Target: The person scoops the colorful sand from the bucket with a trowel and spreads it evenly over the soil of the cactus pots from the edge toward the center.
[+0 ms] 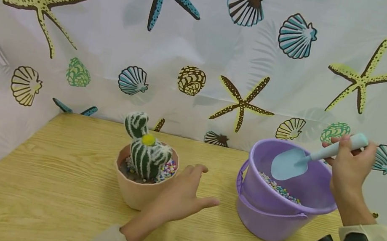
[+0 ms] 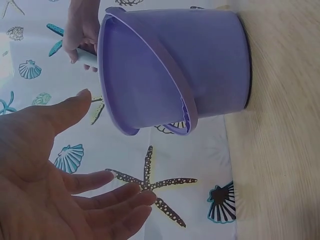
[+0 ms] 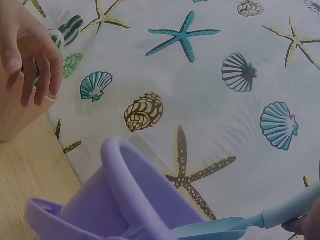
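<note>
A pink pot point(image 1: 138, 196) with a striped green-and-white cactus point(image 1: 146, 151) and coloured pebbles stands on the wooden table point(image 1: 50, 194). My left hand point(image 1: 181, 195) is beside the pot's right side, fingers straight and spread, holding nothing; its open palm point(image 2: 45, 185) fills the left wrist view. A purple bucket point(image 1: 279, 203) with coloured pebbles in it sits to the right. My right hand point(image 1: 350, 168) grips the handle of a light blue scoop point(image 1: 291, 164), whose blade hangs inside the bucket above the pebbles. The scoop point(image 3: 240, 225) also shows over the bucket point(image 3: 125, 200) in the right wrist view.
A curtain printed with starfish and shells point(image 1: 206, 46) hangs close behind and to the left of the table. Bare wood lies in front of the pot and bucket and at the table's left part.
</note>
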Motion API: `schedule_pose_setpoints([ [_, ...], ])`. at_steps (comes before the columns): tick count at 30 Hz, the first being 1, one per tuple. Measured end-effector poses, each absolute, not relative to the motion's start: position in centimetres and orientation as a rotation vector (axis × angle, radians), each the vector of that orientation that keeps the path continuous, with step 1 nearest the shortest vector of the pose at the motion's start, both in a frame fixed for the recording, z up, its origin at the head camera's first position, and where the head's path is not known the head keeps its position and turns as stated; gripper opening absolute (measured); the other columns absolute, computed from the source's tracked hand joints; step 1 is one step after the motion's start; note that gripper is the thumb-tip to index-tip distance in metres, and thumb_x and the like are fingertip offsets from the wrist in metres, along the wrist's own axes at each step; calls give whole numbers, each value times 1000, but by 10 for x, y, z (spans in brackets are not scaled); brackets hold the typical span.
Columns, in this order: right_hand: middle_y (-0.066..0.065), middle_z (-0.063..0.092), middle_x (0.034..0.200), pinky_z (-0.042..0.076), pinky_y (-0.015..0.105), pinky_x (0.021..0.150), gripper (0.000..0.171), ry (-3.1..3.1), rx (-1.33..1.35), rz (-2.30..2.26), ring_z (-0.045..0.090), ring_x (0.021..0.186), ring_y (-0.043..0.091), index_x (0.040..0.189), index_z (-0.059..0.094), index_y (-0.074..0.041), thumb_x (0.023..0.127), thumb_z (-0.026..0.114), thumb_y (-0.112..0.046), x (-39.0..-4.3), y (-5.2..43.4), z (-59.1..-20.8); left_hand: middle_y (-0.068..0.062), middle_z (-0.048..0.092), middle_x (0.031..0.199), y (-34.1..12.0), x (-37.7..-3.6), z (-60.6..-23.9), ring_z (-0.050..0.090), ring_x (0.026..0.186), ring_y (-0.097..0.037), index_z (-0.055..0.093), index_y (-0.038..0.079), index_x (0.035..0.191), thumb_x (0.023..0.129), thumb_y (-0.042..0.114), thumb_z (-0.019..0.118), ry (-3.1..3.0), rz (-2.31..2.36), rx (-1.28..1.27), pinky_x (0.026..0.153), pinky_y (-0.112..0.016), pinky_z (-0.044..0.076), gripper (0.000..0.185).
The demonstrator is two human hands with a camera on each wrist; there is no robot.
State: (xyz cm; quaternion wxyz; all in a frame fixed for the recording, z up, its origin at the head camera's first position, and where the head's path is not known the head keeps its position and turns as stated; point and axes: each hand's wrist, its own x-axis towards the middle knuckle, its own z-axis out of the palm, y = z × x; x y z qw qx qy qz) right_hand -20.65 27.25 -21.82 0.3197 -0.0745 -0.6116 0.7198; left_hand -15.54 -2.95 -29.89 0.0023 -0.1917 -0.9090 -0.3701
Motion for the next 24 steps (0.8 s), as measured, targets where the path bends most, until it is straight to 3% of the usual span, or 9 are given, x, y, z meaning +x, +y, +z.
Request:
schedule_pose_setpoints([
  [16, -11, 54, 92, 50, 7, 63, 9, -1995, -297, 1580, 60, 75, -5, 108, 40, -23, 100, 44, -22, -219, 285, -243, -22, 44, 138, -6, -171, -308, 56, 114, -36, 32, 6, 144, 83, 55, 66, -2888, -1221, -597, 88, -50, 50, 85],
  [24, -22, 56, 78, 48, 7, 64, 14, -2060, -251, 1473, 60, 67, -11, 98, 41, -26, 98, 46, -13, -227, 290, -251, -20, 40, 143, 6, -180, -318, 54, 118, -37, 27, 11, 148, 80, 60, 67, -2852, -1274, -595, 91, -52, 48, 93],
])
